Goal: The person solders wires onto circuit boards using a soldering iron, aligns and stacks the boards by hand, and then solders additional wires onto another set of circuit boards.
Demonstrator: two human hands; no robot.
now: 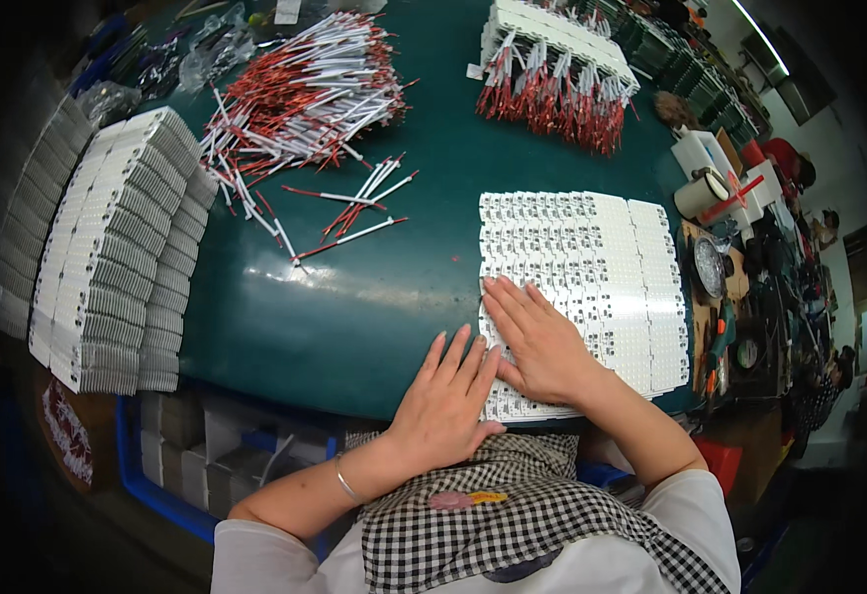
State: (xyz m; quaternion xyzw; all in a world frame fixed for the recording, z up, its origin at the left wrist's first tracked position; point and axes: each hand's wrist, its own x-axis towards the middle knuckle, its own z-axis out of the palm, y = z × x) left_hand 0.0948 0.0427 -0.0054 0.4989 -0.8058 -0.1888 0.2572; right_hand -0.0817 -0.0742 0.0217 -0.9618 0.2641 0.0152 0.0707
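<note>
In the head view, the right hand (pixel 544 345) lies flat on the sheet of white boards (pixel 624 262), which sits on the right of the green surface (pixel 325 342), close to the person. Its fingers are stretched out, gripping nothing. The left hand (pixel 435 408), also open with fingers straight, is at the boards' left edge. Stacked boards (pixel 107 247) stand far left; a heap of red-and-white wires (pixel 315 94) lies toward the back.
</note>
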